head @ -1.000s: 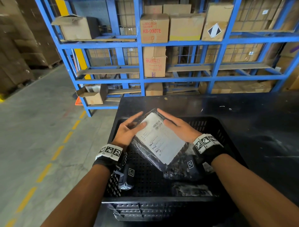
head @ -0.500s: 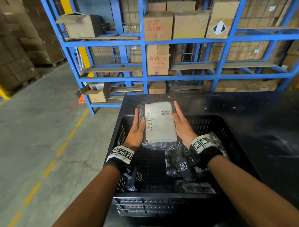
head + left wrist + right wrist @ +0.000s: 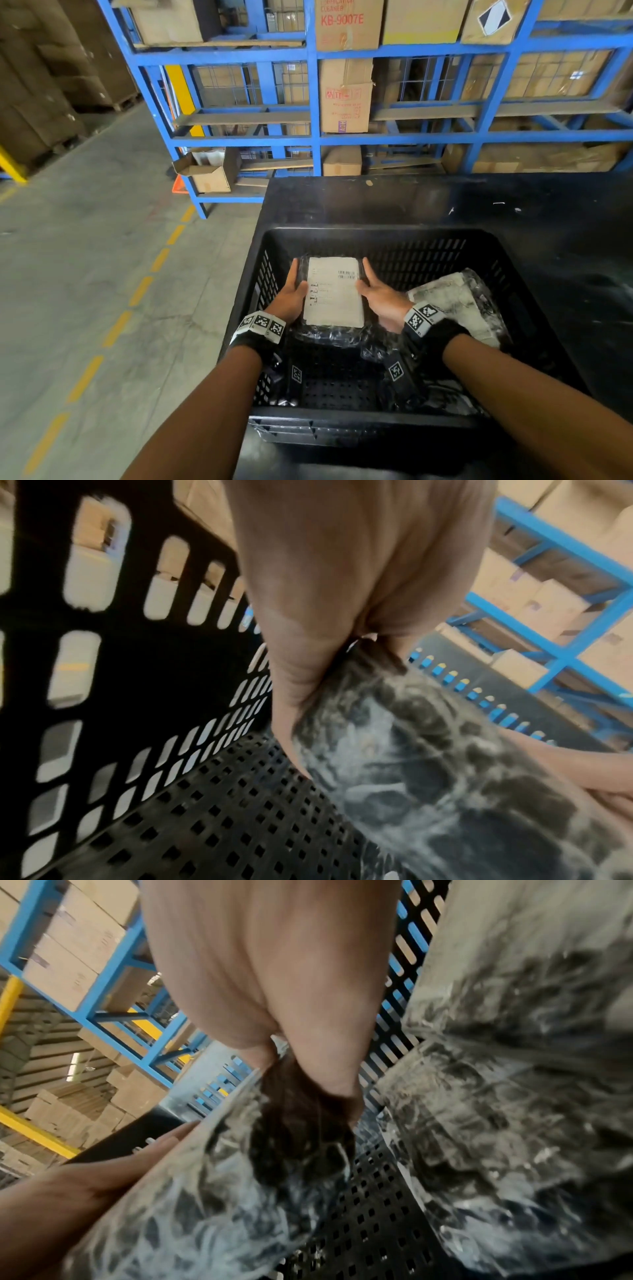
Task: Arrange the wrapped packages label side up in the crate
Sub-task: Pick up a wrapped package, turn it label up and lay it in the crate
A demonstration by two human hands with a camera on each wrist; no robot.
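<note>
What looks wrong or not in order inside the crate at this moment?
The second package at the right wall of the crate leans tilted, its label crumpled. The package held between the left hand and right hand is straight, label up.

Plastic-wrapped package [image 3: 334,291], white label up, far-left in black perforated crate [image 3: 342,425], second package [image 3: 459,308] right
</note>
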